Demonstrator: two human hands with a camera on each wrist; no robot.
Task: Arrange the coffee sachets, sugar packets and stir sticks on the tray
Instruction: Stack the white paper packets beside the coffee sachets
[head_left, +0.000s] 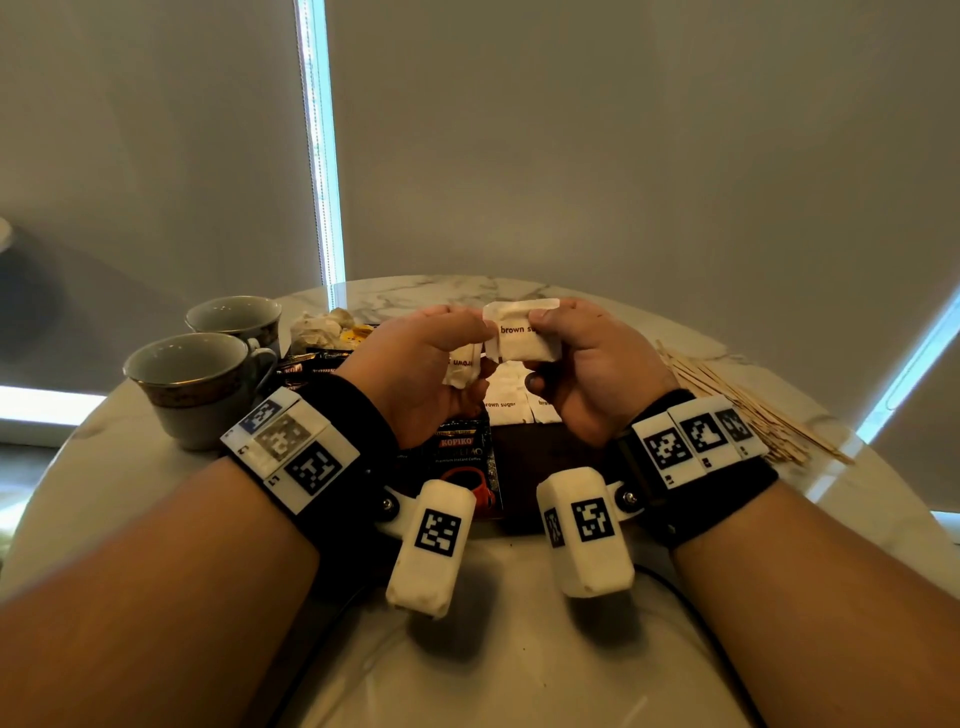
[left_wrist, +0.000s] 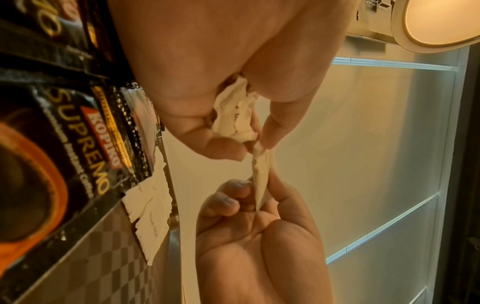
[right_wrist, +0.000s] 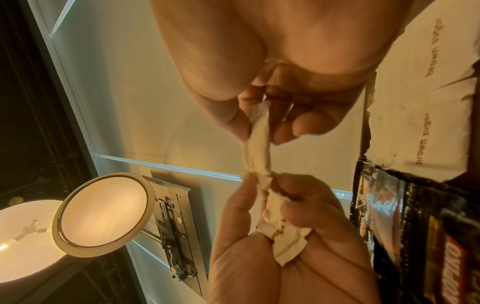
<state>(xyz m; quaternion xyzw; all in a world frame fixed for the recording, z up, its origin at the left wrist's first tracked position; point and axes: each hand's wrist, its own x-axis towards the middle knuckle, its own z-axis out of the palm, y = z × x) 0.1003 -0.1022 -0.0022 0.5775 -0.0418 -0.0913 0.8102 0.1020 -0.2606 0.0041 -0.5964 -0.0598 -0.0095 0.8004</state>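
Observation:
Both hands are raised above the dark checkered tray (head_left: 550, 457). My left hand (head_left: 470, 353) grips a crumpled brown sugar packet (left_wrist: 233, 115). My right hand (head_left: 540, 348) pinches a flatter brown sugar packet (head_left: 519, 332) between thumb and fingers. The two packets meet at a twisted seam (right_wrist: 259, 174) between the hands. More sugar packets (head_left: 506, 402) lie on the tray below, beside a black Kopiko coffee sachet (head_left: 460, 457). Wooden stir sticks (head_left: 743, 400) lie in a heap on the table to the right.
Two cups (head_left: 197, 384) (head_left: 234, 314) stand at the left on the round marble table (head_left: 519, 649). Behind them is a pile of loose sachets and packets (head_left: 324, 330). More coffee sachets (head_left: 306, 366) lie left of the tray. A blind covers the window behind.

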